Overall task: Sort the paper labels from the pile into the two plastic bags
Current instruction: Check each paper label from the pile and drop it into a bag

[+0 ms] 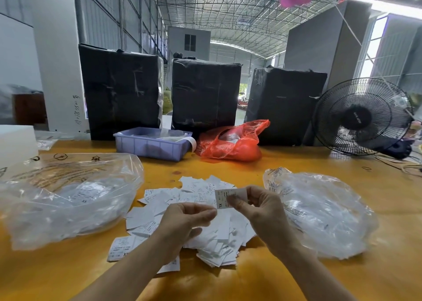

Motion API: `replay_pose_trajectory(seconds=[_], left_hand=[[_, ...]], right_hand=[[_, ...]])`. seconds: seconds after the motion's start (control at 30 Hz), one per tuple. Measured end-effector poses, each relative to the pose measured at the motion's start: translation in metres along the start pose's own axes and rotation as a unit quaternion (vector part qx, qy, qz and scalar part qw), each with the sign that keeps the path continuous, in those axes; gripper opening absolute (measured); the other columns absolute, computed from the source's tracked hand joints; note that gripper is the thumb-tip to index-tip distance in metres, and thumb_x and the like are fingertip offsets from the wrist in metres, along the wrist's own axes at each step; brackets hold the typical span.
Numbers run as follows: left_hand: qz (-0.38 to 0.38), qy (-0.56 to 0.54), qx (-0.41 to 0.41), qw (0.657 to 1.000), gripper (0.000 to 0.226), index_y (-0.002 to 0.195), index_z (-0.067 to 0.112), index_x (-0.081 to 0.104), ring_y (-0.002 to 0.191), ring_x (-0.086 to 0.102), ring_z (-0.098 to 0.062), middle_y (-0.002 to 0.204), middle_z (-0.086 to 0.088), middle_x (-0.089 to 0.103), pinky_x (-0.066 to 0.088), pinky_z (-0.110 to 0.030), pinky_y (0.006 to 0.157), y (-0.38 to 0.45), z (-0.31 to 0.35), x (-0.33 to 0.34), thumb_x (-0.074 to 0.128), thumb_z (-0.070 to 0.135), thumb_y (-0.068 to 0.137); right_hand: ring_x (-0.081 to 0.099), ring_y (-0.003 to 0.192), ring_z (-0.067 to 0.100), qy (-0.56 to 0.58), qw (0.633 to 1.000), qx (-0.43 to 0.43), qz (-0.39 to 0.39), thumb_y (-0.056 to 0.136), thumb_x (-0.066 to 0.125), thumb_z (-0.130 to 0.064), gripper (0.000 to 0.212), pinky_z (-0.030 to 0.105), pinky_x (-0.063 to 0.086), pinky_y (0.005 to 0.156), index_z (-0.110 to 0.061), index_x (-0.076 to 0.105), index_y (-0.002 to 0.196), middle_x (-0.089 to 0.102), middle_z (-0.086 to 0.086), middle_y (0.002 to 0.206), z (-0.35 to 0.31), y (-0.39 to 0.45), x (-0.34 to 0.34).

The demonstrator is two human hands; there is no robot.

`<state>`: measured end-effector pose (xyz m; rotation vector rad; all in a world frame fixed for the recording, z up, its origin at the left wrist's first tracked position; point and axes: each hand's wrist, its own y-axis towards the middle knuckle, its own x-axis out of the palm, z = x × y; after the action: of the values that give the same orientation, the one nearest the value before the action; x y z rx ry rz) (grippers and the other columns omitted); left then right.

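Observation:
A pile of white paper labels point(196, 211) lies in the middle of the yellow table point(228, 282). My right hand point(262, 211) pinches one label marked XL point(225, 197), holding it above the pile. My left hand point(185, 221) hovers over the pile with its fingers curled; I cannot tell if it holds a label. A clear plastic bag point(68, 200) with labels inside sits to the left of the pile. A second clear plastic bag point(319, 211) sits to the right.
Behind the pile stand a lilac plastic tray point(153, 144) and a red plastic bag point(230, 142). Three black wrapped bales point(205, 95) line the table's back. A black fan point(363, 116) stands at the back right. A white box point(16, 143) is at the far left.

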<state>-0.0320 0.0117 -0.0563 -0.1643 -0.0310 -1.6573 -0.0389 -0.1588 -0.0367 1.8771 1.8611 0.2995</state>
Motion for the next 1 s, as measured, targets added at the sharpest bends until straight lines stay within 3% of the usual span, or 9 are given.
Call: replay_pose_trajectory(seconds=[0.27, 0.4, 0.57, 0.8, 1.0], left_hand=[[-0.001, -0.019, -0.009, 1.0, 0.021, 0.067, 0.015, 0.078, 0.071, 0.06, -0.016, 0.069, -0.003, 0.07, 0.044, -0.027, 0.064, 0.0013, -0.0013, -0.0004, 0.081, 0.024, 0.047], [-0.014, -0.037, -0.005, 0.999, 0.024, 0.064, 0.012, 0.078, 0.058, 0.058, -0.013, 0.061, -0.006, 0.066, 0.043, -0.02, 0.05, 0.0024, -0.0022, -0.0003, 0.082, 0.022, 0.043], [-0.032, -0.042, -0.003, 0.999, 0.02, 0.069, 0.009, 0.078, 0.051, 0.058, -0.008, 0.06, -0.005, 0.066, 0.043, -0.017, 0.045, 0.0026, -0.0036, -0.0016, 0.082, 0.017, 0.051], [-0.024, -0.045, -0.007, 0.999, 0.018, 0.067, 0.008, 0.077, 0.05, 0.058, -0.008, 0.059, -0.006, 0.065, 0.043, -0.017, 0.045, 0.0027, -0.0037, -0.002, 0.083, 0.016, 0.051], [-0.018, -0.055, -0.01, 0.998, 0.018, 0.069, 0.006, 0.077, 0.051, 0.058, -0.009, 0.061, -0.007, 0.066, 0.043, -0.017, 0.046, 0.0029, -0.0033, -0.0024, 0.082, 0.013, 0.053]], right_hand=[[0.066, 0.077, 0.021, -0.042, 0.999, -0.009, -0.011, 0.08, 0.072, -0.01, 0.002, 0.031, 0.053, 0.07, -0.012, 0.072, 0.08, 0.072, 0.003, 0.077, 0.0028, -0.0004, 0.0019], [0.065, 0.076, 0.019, -0.05, 0.998, -0.015, -0.019, 0.08, 0.072, -0.009, 0.006, 0.028, 0.053, 0.068, -0.014, 0.071, 0.078, 0.072, 0.005, 0.077, 0.0042, -0.0017, 0.0041], [0.065, 0.077, 0.024, -0.003, 1.0, -0.01, 0.024, 0.08, 0.072, -0.009, 0.009, 0.029, 0.053, 0.066, -0.015, 0.069, 0.074, 0.071, 0.008, 0.075, 0.0047, 0.0005, 0.0024], [0.064, 0.074, 0.029, -0.044, 0.999, -0.022, 0.003, 0.081, 0.071, -0.005, 0.006, 0.039, 0.052, 0.067, -0.008, 0.067, 0.078, 0.069, 0.012, 0.075, 0.0081, -0.0006, 0.0045], [0.065, 0.065, 0.011, -0.03, 0.999, -0.036, 0.017, 0.081, 0.07, -0.002, 0.006, 0.021, 0.053, 0.06, -0.007, 0.067, 0.079, 0.069, 0.006, 0.072, 0.0072, 0.0003, 0.0037]])
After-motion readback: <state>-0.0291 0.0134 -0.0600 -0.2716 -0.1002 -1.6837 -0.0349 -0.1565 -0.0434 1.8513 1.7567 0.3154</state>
